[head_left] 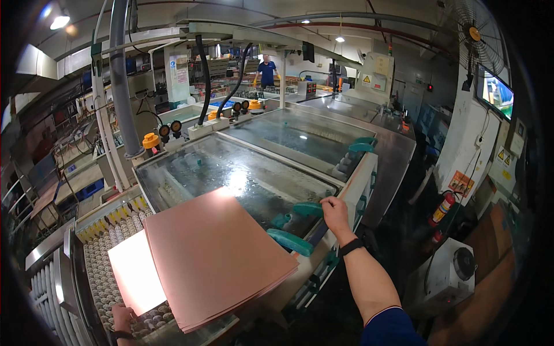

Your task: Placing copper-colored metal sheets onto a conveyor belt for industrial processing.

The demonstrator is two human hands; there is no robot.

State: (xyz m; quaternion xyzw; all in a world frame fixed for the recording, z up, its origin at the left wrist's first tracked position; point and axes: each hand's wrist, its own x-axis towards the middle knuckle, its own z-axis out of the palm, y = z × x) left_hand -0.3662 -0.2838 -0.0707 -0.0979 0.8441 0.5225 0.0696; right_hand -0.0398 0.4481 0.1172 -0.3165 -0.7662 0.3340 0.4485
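A thin copper-coloured sheet (134,271) lies on the roller conveyor (98,277) at the lower left, bright with glare. My left hand (122,316) is closed on its near edge, the fingers partly hidden. Right of it, a stack of larger copper-coloured sheets (216,254) rests over the near end of the machine's glass cover (254,179), hiding part of the rollers. My right hand (336,216), with a black band on the wrist, is closed at the outer end of a green handle (309,209) on the cover's right edge. A second green handle (291,242) sits nearer, beside the stack.
A second glass cover (300,135) continues the machine line. Orange-capped fittings (151,140) and gauges stand along its left side, by a grey pipe (119,75). At right are a fire extinguisher (443,209) and a white box (441,277). A person (266,72) stands far back.
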